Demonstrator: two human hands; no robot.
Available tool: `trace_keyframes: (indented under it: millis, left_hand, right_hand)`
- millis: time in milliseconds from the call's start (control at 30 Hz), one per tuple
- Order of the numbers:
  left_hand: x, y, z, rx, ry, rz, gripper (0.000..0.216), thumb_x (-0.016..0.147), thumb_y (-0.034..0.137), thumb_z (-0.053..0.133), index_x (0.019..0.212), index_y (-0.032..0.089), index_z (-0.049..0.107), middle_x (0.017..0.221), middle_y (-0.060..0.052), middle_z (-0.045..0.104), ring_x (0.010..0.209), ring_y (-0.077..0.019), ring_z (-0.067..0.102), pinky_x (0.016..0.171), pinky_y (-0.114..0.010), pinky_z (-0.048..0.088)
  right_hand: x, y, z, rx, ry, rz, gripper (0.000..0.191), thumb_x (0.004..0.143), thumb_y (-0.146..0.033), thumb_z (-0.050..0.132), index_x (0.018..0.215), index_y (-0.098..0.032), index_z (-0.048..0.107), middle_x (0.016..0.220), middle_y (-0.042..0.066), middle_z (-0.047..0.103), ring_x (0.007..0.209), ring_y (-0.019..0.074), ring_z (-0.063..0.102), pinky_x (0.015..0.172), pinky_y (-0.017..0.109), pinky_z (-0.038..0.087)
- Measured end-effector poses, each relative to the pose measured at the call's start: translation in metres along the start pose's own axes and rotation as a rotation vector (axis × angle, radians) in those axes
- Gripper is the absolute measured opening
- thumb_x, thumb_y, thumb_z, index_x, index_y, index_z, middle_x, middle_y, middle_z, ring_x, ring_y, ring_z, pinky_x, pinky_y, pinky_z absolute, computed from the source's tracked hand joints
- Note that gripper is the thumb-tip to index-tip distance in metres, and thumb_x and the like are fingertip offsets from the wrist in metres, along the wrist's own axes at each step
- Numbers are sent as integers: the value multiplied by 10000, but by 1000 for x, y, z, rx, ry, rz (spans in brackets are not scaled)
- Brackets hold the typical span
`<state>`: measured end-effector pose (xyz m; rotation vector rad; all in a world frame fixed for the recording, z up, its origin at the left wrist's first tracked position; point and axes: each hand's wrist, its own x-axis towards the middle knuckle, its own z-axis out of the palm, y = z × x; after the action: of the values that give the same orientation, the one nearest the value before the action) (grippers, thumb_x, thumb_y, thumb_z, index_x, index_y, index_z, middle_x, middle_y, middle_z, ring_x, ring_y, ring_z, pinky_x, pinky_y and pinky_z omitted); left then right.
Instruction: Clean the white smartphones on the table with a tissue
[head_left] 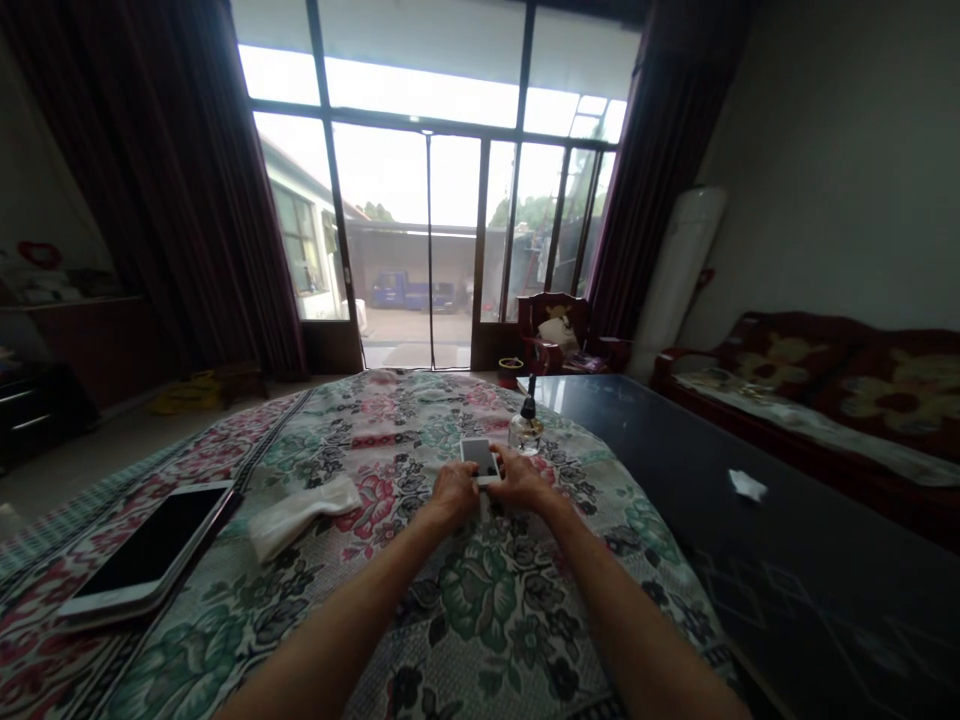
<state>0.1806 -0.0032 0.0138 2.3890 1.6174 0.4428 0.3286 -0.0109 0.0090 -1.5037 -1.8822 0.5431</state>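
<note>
A white smartphone [475, 452] with a grey-black screen is held at the middle of the flowered tablecloth [480, 600]. My left hand [454, 488] closes on its near left side, the thumb by the lower edge. On the opposite side, my right hand [519, 478] grips the right edge with curled fingers. Just beyond my right hand stands a clear glass bottle [526, 436] with a tall black top. Whether the phone rests on the cloth or is slightly raised, I cannot tell.
At the left lies a larger white device [154, 550] with a dark screen. Beside it is a folded white cloth or tissue [300, 512]. A dark table [637, 450] adjoins on the right, bearing a crumpled white tissue [748, 486]. Beyond are a sofa [817, 390] and glass doors [405, 250].
</note>
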Motion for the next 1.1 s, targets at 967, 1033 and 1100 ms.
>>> trace_keyframes:
  millis: [967,1033,1100]
  left_hand:
    - [-58,-18,9,-321,133,127,462,787,125,538,1241,186,597,1249,-78,637,1161,-182,569,1046,-273,407]
    - [-77,-34,-8,-301,130,121,433,792,131,538,1209,214,622,1217,-49,659,1127,-169,589,1021,-262,426]
    - [-100,-58,-31,-258,220,76,410,805,142,531,1195,225,627,1221,-30,656,1130,-160,581,1027,-262,416]
  right_hand:
    - [-23,20,16,-360,457,-456,321,788,-164,436,1068,-166,593,1023,126,606,1016,267,558,927,423,454]
    - [-25,21,16,-421,416,-484,318,794,-139,416,1046,-174,607,1002,122,610,1010,269,562,921,422,455]
    - [-26,22,16,-469,380,-503,317,791,-128,423,1035,-185,617,1006,119,617,1004,275,567,914,432,458]
